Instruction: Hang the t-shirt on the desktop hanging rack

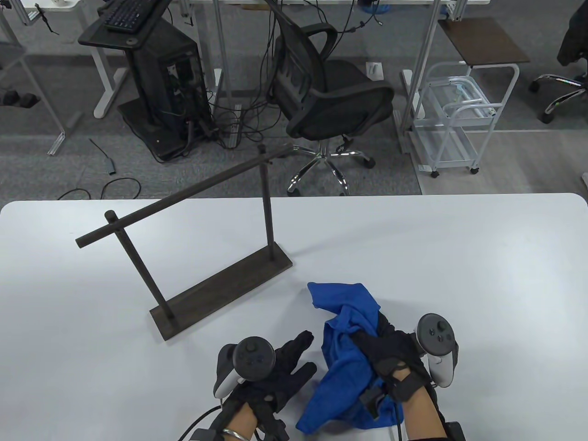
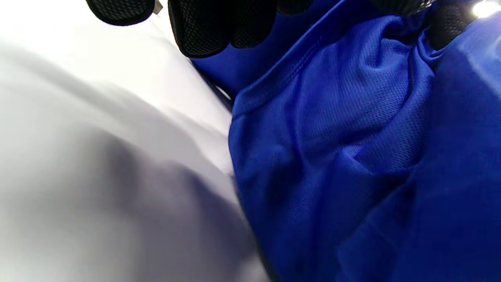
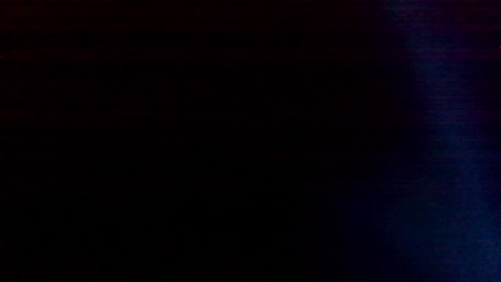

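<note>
A crumpled blue t-shirt lies on the white table near the front edge. My right hand grips a bunch of the shirt's cloth from above. My left hand lies just left of the shirt with its fingers stretched out flat, beside the cloth. The left wrist view shows the blue cloth close up, with my gloved fingertips at the top. The right wrist view is almost black, covered by cloth. The dark wooden hanging rack stands empty on the table to the left of the shirt.
Beyond the table's far edge are a black office chair, a computer stand with cables and a white trolley on the floor.
</note>
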`<state>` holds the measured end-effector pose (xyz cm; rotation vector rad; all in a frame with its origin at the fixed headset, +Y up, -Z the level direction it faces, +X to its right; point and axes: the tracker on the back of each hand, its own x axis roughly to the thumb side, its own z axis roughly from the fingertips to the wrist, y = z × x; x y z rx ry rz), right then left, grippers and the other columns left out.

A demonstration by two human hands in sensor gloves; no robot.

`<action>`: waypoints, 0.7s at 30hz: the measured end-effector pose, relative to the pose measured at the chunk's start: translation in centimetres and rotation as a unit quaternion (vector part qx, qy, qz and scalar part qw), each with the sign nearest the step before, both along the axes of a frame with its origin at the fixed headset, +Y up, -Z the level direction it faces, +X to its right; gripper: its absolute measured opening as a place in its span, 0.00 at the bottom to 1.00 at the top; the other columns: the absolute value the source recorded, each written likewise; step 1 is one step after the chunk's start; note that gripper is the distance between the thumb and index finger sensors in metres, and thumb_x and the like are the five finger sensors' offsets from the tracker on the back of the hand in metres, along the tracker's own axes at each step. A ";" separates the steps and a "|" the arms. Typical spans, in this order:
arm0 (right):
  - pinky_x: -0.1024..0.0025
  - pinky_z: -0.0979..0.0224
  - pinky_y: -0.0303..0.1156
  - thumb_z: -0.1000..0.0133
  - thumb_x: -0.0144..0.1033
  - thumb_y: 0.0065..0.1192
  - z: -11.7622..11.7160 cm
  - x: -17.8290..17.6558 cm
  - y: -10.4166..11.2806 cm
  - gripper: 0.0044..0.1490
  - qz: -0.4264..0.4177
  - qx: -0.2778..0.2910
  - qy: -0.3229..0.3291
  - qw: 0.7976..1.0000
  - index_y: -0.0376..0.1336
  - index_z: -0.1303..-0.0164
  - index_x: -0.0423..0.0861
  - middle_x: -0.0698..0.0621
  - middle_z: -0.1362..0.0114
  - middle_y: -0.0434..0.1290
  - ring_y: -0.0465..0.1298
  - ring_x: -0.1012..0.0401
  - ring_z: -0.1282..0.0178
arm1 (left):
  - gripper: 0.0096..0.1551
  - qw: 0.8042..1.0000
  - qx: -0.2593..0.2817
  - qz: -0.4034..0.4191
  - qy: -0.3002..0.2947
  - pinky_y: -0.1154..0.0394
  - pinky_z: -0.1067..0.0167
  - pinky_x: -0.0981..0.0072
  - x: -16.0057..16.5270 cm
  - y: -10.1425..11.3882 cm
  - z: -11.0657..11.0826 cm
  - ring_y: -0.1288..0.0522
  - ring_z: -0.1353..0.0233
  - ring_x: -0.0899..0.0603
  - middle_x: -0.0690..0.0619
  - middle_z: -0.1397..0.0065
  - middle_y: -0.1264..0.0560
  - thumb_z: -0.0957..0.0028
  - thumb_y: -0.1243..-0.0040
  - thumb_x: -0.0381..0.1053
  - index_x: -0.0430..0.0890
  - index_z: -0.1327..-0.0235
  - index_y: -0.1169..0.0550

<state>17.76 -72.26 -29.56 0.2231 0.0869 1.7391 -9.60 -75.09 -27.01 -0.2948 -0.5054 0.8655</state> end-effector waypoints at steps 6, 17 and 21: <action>0.47 0.49 0.73 0.53 0.48 0.67 0.6 -0.9 1.7 0.46 -0.020 0.047 0.025 0.998 0.50 0.29 0.47 0.38 0.35 0.66 0.77 0.44 0.46 | 0.49 0.997 -0.017 0.077 -0.003 0.38 0.31 0.29 -0.3 0.5 -0.4 0.35 0.22 0.30 0.39 0.17 0.41 0.47 0.58 0.70 0.45 0.18 0.47; 0.50 0.51 0.74 0.52 0.48 0.66 2.0 -1.2 5.2 0.46 -0.054 0.132 0.018 0.990 0.48 0.28 0.49 0.39 0.29 0.60 0.78 0.48 0.50 | 0.55 0.964 -0.086 0.232 -0.095 0.41 0.25 0.32 2.6 4.6 -2.7 0.37 0.17 0.33 0.45 0.14 0.40 0.51 0.64 0.83 0.51 0.17 0.43; 0.51 0.52 0.75 0.51 0.50 0.66 2.1 -0.9 5.6 0.47 -0.050 0.141 0.009 0.989 0.46 0.28 0.50 0.40 0.27 0.57 0.79 0.49 0.52 | 0.59 0.967 -0.098 0.180 -0.152 0.40 0.22 0.36 4.3 5.5 -3.0 0.37 0.15 0.36 0.48 0.12 0.42 0.53 0.68 0.86 0.52 0.14 0.48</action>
